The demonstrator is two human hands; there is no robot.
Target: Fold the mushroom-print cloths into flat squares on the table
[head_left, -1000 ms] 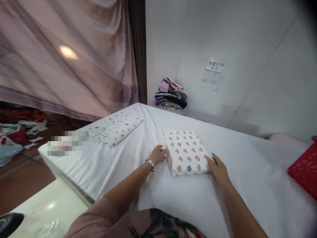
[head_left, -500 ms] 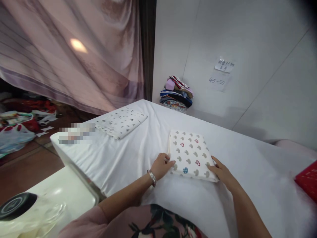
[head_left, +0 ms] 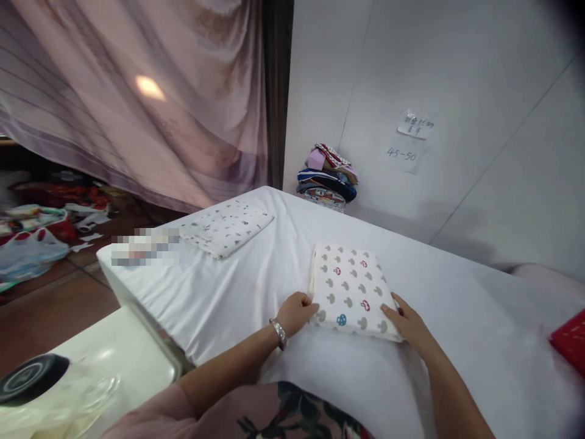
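A folded white cloth (head_left: pixel 351 289) printed with grey, red and blue mushrooms lies flat on the white-covered table (head_left: pixel 256 292). At its near left corner, my left hand (head_left: pixel 297 312) is closed on the edge, thumb on top and fingers curled at the side. My right hand (head_left: pixel 406 320) grips the right edge near the other close corner, its thumb over the print. The fingertips beneath the cloth are hidden. Farther left on the same table is a second folded white cloth (head_left: pixel 228 227) with small dark prints.
A stack of folded fabrics (head_left: pixel 326 177) stands by the wall beyond the far table edge. A red item (head_left: pixel 569 341) lies at the right. At lower left, a white surface (head_left: pixel 132 347) carries a clear container with a black lid (head_left: pixel 34 379). A pink curtain (head_left: pixel 183 91) hangs behind.
Both hands stay on the mushroom-print cloth. My left hand has shifted slightly towards me along the left edge. The whole view has moved a little.
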